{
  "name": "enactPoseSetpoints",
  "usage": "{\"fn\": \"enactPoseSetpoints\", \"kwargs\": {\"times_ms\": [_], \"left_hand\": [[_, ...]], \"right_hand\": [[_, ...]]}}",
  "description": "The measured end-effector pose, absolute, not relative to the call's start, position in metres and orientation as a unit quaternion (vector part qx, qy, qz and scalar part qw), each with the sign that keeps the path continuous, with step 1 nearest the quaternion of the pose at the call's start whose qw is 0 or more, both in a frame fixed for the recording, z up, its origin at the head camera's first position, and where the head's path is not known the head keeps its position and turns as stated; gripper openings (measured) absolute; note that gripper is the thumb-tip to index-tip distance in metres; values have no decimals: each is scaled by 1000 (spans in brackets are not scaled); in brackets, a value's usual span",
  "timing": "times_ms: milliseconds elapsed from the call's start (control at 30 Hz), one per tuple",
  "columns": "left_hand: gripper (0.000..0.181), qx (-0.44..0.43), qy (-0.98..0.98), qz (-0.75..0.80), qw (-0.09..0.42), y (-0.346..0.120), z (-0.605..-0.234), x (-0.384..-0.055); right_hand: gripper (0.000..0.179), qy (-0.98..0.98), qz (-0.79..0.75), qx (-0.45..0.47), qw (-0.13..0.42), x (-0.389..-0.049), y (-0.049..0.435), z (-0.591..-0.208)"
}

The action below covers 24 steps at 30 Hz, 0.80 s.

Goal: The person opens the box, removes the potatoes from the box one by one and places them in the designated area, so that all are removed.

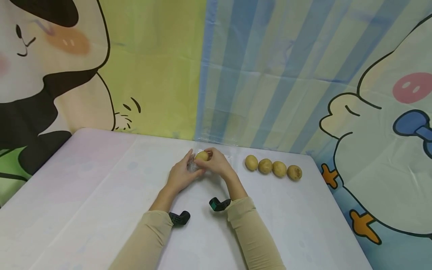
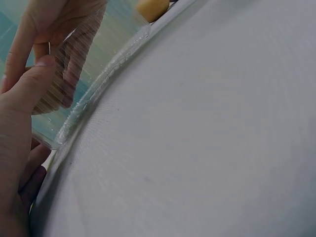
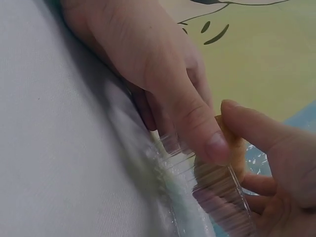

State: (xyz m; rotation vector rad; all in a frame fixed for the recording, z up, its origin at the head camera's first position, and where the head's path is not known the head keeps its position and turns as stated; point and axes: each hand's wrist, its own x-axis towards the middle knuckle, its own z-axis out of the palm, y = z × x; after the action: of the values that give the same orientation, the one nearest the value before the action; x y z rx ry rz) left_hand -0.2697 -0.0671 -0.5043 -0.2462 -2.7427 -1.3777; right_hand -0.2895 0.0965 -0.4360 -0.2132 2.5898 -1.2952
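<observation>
A small yellow-brown potato [image 1: 202,156] sits between my hands near the table's back edge. My right hand [image 1: 215,162] pinches it between thumb and fingers, at the mouth of a clear plastic box [image 2: 116,47]. With its thumb over the rim, my left hand [image 1: 179,175] holds the box from the left; the right wrist view shows this thumb [image 3: 217,148] in front of the potato [image 3: 224,173]. Ridged, see-through walls blur the fingers behind them in the left wrist view. Whether anything else lies in the box cannot be made out.
Several potatoes [image 1: 265,166] stand in a row to the right of my hands. The white-covered table [image 1: 101,210] ends at a printed cloth backdrop [image 1: 158,67]. A black wrist camera [image 1: 180,218] sticks out from the left wrist, another black camera [image 1: 219,204] from the right.
</observation>
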Motion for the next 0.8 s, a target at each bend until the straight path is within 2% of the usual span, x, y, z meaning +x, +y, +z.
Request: {"fn": "enactPoseSetpoints", "kwargs": {"times_ms": [433,800], "left_hand": [[104,-83,-886,-454,33,-66,-504,-269],[101,-85,-886,-455,37,-65,-505,-270]], "right_hand": [[73,889,-451,-71,35,-286,106,-435],[73,871,-490,-33,11,-277,162,-413]]}}
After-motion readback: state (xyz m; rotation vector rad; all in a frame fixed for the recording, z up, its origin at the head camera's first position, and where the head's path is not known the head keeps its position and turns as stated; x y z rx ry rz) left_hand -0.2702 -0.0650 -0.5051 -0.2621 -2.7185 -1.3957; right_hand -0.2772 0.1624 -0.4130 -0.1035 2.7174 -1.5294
